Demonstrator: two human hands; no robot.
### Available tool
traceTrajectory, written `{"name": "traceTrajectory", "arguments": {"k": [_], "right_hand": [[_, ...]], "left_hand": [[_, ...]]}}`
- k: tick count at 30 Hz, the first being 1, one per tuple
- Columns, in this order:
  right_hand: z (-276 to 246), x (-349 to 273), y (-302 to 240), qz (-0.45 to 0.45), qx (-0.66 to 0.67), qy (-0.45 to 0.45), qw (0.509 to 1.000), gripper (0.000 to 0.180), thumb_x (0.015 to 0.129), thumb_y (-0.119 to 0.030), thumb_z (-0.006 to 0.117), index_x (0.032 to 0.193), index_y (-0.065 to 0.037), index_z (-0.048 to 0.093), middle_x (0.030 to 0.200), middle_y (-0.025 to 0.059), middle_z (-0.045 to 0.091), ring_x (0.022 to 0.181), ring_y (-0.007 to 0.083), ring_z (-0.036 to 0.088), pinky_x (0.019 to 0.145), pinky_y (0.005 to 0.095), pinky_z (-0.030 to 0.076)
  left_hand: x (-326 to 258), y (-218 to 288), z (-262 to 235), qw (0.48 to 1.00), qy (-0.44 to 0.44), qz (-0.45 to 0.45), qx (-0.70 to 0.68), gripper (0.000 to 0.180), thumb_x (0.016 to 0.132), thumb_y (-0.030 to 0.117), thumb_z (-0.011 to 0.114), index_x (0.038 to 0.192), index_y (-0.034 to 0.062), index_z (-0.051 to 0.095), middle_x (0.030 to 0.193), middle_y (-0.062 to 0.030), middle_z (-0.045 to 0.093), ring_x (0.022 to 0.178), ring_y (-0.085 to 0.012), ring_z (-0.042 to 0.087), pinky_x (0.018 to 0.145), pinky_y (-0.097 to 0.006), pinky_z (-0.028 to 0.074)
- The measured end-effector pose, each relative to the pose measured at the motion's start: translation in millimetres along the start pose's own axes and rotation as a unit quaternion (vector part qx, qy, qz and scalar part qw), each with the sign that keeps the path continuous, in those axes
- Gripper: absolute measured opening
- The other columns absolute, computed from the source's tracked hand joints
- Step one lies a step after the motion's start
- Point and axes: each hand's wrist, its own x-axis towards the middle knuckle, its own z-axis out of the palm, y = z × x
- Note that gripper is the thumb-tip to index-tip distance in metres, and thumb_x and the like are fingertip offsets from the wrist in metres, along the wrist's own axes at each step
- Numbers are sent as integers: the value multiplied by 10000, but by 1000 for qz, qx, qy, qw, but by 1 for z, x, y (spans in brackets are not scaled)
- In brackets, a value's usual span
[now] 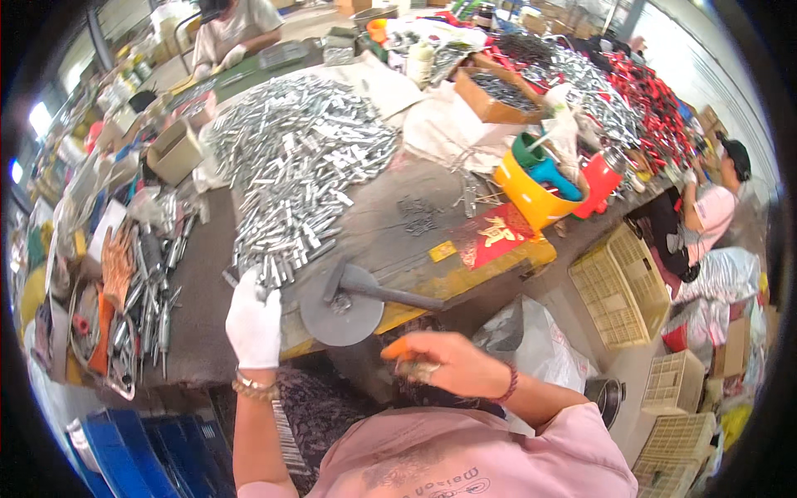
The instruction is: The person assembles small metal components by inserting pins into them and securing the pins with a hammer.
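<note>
**Materials and finishes at the table**

Heap of small bright silver metal pieces (290, 166): shiny, glinting. Round grey metal disc with dark handle (341, 314): dull, matt. Worn wooden table (398, 224): dark, rough, scuffed top. White cloth glove on left hand (254, 324): soft, matt knit. Yellow plastic bucket (523, 195): smooth, glossy. Brown cardboard box (490, 100): matt. Cream plastic lattice crate (618, 286): matt.

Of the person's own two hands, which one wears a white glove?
The left hand wears the white glove; it reaches into the pile of silver metal pieces. The right hand is bare and holds something with an orange handle.
</note>
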Motion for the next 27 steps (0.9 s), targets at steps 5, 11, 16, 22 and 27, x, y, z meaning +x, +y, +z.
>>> {"name": "traceTrajectory", "arguments": {"k": [5,11,16,22,27], "right_hand": [[-97,32,10,-93,-285,303,905,290,896,-30,727,1176,-67,791,1113,156,776,1035,327,764,916,418,611],[-207,84,80,-19,-573,384,724,264,838,-56,802,1088,-142,798,1061,105,730,1069,348,740,902,475,608],[-207,104,83,28,-602,302,739,222,846,-54,780,1052,-133,796,1055,104,735,1099,346,737,906,493,603],[-177,108,62,-35,-587,271,762,122,828,-51,782,936,-104,758,1043,125,727,1070,364,735,874,499,616],[-159,105,51,-91,-559,310,763,149,832,-8,764,953,-93,745,1051,132,725,1107,368,723,892,492,609]], "left_hand": [[-20,23,-33,887,-38,-149,-436,430,1002,49,735,1425,33,659,1037,-25,655,838,-77,675,713,-211,586],[-45,39,-38,882,-163,-153,-415,232,1009,41,725,1232,4,676,1073,-91,770,849,-122,739,720,-253,608],[-54,39,-32,871,-200,-179,-410,217,1007,27,740,1213,1,676,1069,-93,783,859,-115,729,740,-252,592],[-55,46,-31,866,-210,-177,-417,211,992,13,747,1195,1,690,1098,-110,794,885,-111,726,755,-251,591],[-57,33,-11,927,-188,-47,-322,191,968,36,790,1149,-13,753,1052,-107,815,921,-160,770,828,-308,616]]}}
